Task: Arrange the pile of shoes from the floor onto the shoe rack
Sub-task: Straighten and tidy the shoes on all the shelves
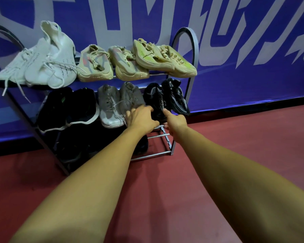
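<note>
Two hands reach the right end of the middle shelf of the shoe rack (pixel 196 50). The left hand (pixel 141 116), fingers spread straight, lies over the toe of the black shoe (pixel 159 100), hiding it; the right hand (pixel 175 120) touches it with one straight finger, its grip indiscernible.

On the black shoe (pixel 154 98), right end of the middle tier of the shoe rack (pixel 194 50): white capitals along the upper, legible as "MOREN". Possibly one more letter in front; end of the word hidden under the index finger of the right hand (pixel 175 121). Smaller print beside it, too fine to read.

On the white shoes (pixel 47 67), top tier: short rows of small black print, illegible.

On the side of the yellow-green shoe (pixel 148 53): a thin line of dark writing, illegible.

Across the blue banner (pixel 253 81) behind: huge white letter shapes, cropped, no readable word.
</note>
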Demonstrator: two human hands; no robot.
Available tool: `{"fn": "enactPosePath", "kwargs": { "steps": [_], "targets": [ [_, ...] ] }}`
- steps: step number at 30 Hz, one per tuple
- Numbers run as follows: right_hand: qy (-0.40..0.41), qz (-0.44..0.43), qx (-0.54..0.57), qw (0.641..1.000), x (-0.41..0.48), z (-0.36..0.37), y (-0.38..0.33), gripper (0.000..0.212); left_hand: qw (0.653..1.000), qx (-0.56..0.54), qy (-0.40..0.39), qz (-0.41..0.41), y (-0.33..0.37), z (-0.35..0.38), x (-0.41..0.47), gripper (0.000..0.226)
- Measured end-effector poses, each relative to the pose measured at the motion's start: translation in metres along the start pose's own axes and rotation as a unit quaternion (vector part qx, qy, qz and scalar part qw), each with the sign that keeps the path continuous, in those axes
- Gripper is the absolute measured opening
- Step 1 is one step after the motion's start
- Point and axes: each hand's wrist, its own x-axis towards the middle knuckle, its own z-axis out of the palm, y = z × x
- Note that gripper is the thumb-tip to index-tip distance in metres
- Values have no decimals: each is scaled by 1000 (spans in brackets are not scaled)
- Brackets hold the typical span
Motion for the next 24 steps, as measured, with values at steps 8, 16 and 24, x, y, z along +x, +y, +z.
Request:
{"fn": "enactPosePath", "kwargs": {
  "steps": [8,16,24],
  "targets": [
    [-8,80,189,979,-18,3,-21,18,999,-29,-7,44,-7,-14,-15,49],
    [-53,92,229,968,-41,-9,-34,18,998,-58,24,25,-28,-39,-31,41],
    [-147,70,192,968,-64,-13,-37,25,996,-73,46,-21,-41,-53,-44,47]
  ]
}}
